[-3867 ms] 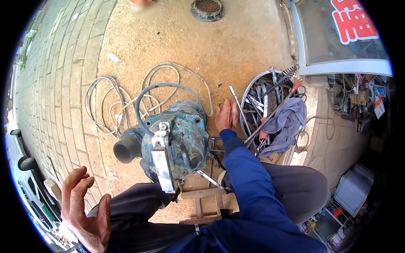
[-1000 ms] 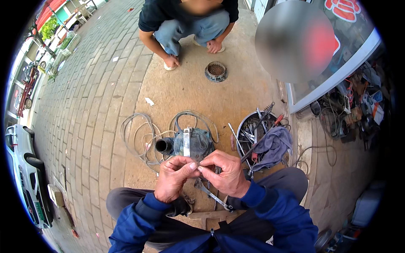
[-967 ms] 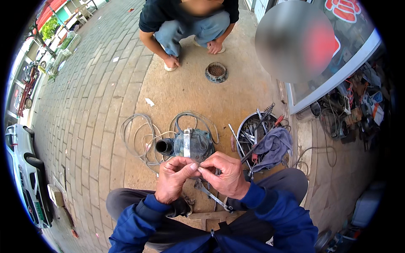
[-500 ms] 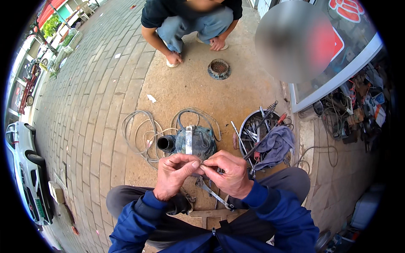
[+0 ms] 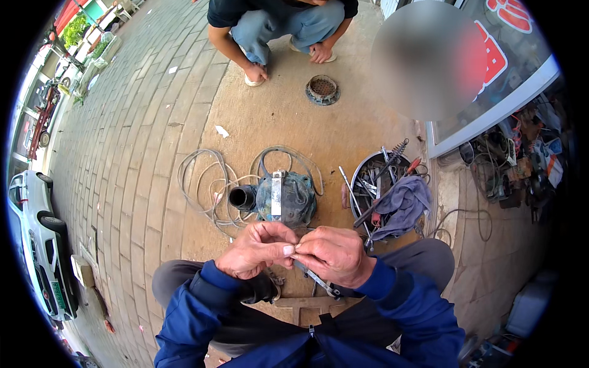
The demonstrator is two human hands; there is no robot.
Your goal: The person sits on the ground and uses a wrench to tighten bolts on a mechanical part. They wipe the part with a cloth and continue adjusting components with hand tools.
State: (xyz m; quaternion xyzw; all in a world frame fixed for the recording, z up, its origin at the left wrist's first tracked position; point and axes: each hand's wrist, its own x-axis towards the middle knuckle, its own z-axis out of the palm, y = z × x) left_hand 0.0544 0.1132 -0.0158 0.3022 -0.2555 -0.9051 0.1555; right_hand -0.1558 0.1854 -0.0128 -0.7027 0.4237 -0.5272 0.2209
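Gritty concrete [image 5: 270, 116]; crusty rounded blue-green metal casing [image 5: 298, 197]; left fingers [image 5: 276, 232], right fingers [image 5: 319, 246] pinched together, cannot tell whether holding anything

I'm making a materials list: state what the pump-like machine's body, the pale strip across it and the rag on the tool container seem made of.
Pump-like machine's body: probably cast metal with worn blue-green paint, judging by its mottled colour and chunky form.
Pale strip: likely bare metal, scuffed; it looks silvery.
Rag: cloth, matte grey-purple, in soft folds; fibre unclear.
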